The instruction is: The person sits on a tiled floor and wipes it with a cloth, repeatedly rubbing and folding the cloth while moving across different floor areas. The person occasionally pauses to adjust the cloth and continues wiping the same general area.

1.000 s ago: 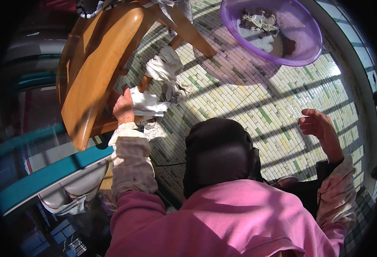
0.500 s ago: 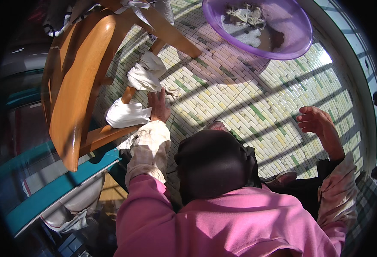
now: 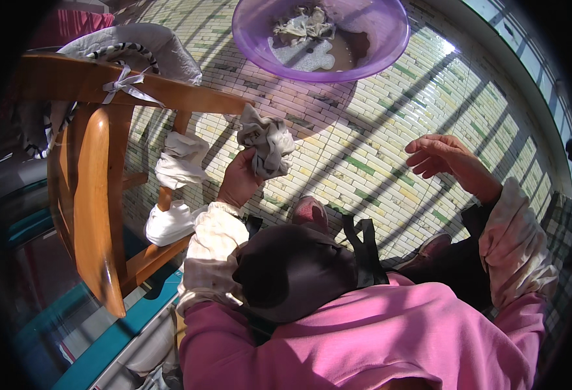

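Observation:
A crumpled greyish-white cloth (image 3: 266, 142) is bunched up in my left hand (image 3: 239, 179), held in the air over the tiled floor beside the wooden chair. Fingers and thumb of that hand close on its lower side. My right hand (image 3: 448, 159) hangs over the tiles on the right, fingers stretched and nothing in it. Two white cloths, an upper one (image 3: 182, 160) and a lower one (image 3: 169, 223), are draped on the rail of the orange-brown wooden chair (image 3: 101, 214), just left of my left hand.
At the top stands a purple basin (image 3: 390, 64) with some murky water and a wrung-looking cloth (image 3: 305, 26) inside. A white padded cushion (image 3: 159, 49) is tied to the chair. My shoe (image 3: 311, 213) rests on the tiles. A teal edge (image 3: 114, 338) runs along the lower left.
My left hand has come up from beside the chair rail, and the greyish cloth now shows in its grip. The whole view has shifted; my right hand stays open.

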`<state>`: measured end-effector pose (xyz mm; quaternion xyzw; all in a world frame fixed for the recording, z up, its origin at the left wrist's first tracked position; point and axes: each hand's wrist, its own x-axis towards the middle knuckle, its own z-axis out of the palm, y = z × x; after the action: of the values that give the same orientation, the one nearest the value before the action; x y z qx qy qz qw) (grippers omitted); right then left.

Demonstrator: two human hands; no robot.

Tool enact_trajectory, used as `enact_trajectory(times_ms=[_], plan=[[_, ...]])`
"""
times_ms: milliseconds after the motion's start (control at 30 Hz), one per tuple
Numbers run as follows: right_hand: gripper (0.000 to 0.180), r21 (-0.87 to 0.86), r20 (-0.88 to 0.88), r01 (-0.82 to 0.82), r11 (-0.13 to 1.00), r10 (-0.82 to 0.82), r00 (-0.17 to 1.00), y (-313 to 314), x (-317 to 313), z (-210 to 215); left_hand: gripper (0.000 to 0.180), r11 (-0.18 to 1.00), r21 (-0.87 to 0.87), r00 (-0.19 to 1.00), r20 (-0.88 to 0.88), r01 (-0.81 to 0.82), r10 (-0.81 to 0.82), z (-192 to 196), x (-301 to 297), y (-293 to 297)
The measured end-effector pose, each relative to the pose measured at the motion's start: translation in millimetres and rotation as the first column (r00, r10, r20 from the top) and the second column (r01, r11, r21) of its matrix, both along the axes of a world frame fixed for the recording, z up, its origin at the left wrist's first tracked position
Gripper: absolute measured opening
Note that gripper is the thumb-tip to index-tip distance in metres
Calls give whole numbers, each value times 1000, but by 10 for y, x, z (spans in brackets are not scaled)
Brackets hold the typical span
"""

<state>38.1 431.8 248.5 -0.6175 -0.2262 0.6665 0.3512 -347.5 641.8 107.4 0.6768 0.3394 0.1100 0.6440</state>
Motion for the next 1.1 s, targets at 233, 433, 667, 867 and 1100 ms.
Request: enact_trajectory(times_ms=[233, 433, 667, 867, 1100], plan=[[35, 101, -40, 8, 995, -4, 999, 38, -150, -60, 40, 418, -886, 971, 236, 199, 37, 940, 1236, 142], [46, 122, 4, 45, 992, -46, 999, 103, -228, -33, 40, 516, -674, 835, 305, 529, -457, 1277, 1983, -242], [21, 177, -218, 579, 796, -542, 812, -56, 53, -141, 39, 451, -867, 967, 252, 210, 35, 1186, 2186, -194], [23, 220, -473, 732, 644, -586, 658, -169, 129, -251, 43, 376, -917, 873, 286, 130, 396, 1000, 2116, -168], [27, -81, -199, 629, 773, -631, 750, -187, 113, -269, 31, 383, -784, 729, 608, 489, 314, 1034, 1996, -58]])
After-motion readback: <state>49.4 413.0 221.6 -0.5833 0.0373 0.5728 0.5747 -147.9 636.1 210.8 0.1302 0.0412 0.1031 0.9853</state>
